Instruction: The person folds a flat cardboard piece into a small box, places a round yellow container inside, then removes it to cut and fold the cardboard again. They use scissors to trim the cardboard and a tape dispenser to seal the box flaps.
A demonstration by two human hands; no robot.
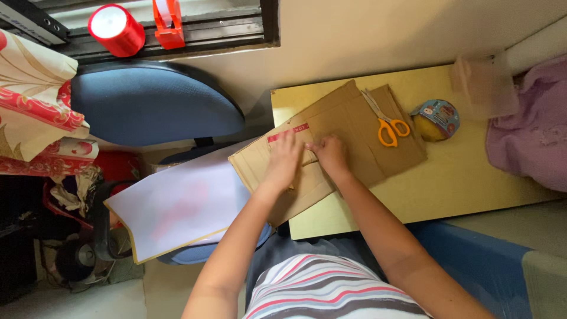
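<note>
Both hands press flat on a flattened cardboard box that lies on the yellow counter and overhangs its left edge. The left hand and right hand sit close together, fingers spread. Orange scissors rest on the cardboard, a tape roll just beside it. A blue chair stands left, with a white sheet lying below it.

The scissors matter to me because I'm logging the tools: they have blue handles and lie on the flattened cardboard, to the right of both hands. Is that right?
Not quite. The scissors have orange-yellow handles, not blue, as the head view shows. The rest holds: they lie on the flattened cardboard, to the right of the left hand and the right hand, which both press on the cardboard.
</note>
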